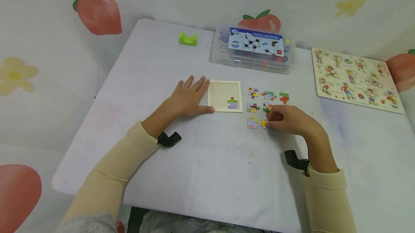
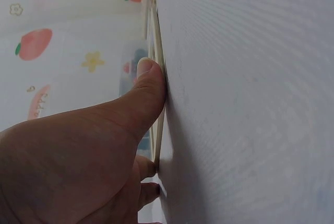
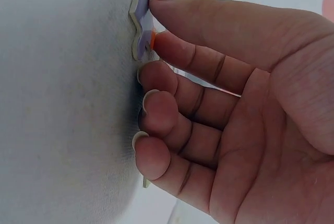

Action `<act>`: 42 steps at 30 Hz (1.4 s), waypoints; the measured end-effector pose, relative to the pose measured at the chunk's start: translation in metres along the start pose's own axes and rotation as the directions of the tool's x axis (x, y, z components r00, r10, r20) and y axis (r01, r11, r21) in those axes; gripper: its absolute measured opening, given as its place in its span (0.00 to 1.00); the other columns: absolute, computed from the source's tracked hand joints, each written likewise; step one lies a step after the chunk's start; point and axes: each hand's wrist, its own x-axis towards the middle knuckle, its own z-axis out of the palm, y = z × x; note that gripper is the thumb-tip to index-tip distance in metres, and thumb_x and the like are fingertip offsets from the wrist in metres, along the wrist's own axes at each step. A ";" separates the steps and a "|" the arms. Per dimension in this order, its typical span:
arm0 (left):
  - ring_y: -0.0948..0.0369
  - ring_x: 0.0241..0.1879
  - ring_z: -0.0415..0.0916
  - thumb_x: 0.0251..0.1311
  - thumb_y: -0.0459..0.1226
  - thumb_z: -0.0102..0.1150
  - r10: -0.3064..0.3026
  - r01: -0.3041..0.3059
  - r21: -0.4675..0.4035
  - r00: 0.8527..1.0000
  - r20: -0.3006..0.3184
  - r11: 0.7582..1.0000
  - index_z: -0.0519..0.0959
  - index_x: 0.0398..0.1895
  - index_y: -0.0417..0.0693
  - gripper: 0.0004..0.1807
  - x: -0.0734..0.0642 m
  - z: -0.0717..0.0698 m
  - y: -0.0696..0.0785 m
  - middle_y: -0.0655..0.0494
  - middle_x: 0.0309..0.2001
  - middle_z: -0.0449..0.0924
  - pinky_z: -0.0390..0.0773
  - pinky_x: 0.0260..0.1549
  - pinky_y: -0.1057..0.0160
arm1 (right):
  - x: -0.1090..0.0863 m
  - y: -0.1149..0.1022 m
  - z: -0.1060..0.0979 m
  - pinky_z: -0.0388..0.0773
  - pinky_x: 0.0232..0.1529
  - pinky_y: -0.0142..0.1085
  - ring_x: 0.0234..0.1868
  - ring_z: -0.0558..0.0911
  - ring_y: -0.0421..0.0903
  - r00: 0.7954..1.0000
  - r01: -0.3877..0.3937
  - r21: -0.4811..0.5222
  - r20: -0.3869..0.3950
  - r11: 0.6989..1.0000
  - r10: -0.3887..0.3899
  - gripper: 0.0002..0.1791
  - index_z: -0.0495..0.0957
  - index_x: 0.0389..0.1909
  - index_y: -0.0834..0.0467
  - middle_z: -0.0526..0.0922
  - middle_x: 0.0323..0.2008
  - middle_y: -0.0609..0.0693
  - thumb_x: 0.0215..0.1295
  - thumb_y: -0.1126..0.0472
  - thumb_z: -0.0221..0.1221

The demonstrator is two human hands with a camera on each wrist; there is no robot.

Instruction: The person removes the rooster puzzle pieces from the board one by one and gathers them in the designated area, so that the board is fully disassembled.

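My left hand (image 1: 189,98) lies spread at the left side of a shallow wooden puzzle tray (image 1: 240,96), its thumb and fingertips against the border. In the left wrist view the thumb (image 2: 148,85) presses over the tray's edge. One purple-and-green piece (image 1: 232,104) sits inside the tray at the lower right. To the tray's right, several jigsaw pieces lie in loose rows. My right hand (image 1: 288,119) pinches at a puzzle piece (image 3: 141,10) in the nearest row with thumb and index finger. Its other fingers are bent against the tabletop, and part of the pieces is hidden beneath the hand.
A clear plastic case (image 1: 253,60) with a blue molecule-picture label stands at the back. Left of it is a small green block (image 1: 188,39). A wooden board with figures of children (image 1: 358,80) lies at the right, near the patterned wall cloth.
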 end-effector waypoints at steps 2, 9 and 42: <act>0.41 0.78 0.30 0.64 0.70 0.46 0.002 -0.002 -0.002 1.000 -0.002 1.000 0.36 0.82 0.50 0.57 -0.001 0.000 0.000 0.51 0.81 0.32 0.38 0.71 0.38 | 0.000 0.000 0.000 0.71 0.34 0.41 0.32 0.75 0.46 1.000 0.000 0.004 0.002 1.000 0.000 0.09 0.79 0.35 0.58 0.81 0.28 0.44 0.64 0.57 0.68; 0.41 0.77 0.30 0.64 0.70 0.46 0.001 -0.001 0.002 1.000 -0.001 1.000 0.36 0.82 0.50 0.57 -0.002 -0.002 0.000 0.50 0.81 0.32 0.39 0.71 0.38 | 0.001 -0.003 0.002 0.71 0.35 0.41 0.32 0.75 0.46 0.999 0.034 -0.002 -0.041 0.999 -0.034 0.07 0.80 0.35 0.57 0.81 0.27 0.44 0.66 0.58 0.66; 0.41 0.77 0.29 0.64 0.71 0.46 -0.006 0.006 -0.001 1.000 -0.001 1.000 0.36 0.82 0.50 0.57 0.002 0.002 -0.001 0.51 0.81 0.32 0.38 0.71 0.37 | 0.056 -0.070 0.025 0.70 0.31 0.39 0.27 0.73 0.47 0.987 0.092 -0.045 -0.130 0.995 -0.097 0.18 0.76 0.54 0.62 0.77 0.26 0.51 0.65 0.64 0.65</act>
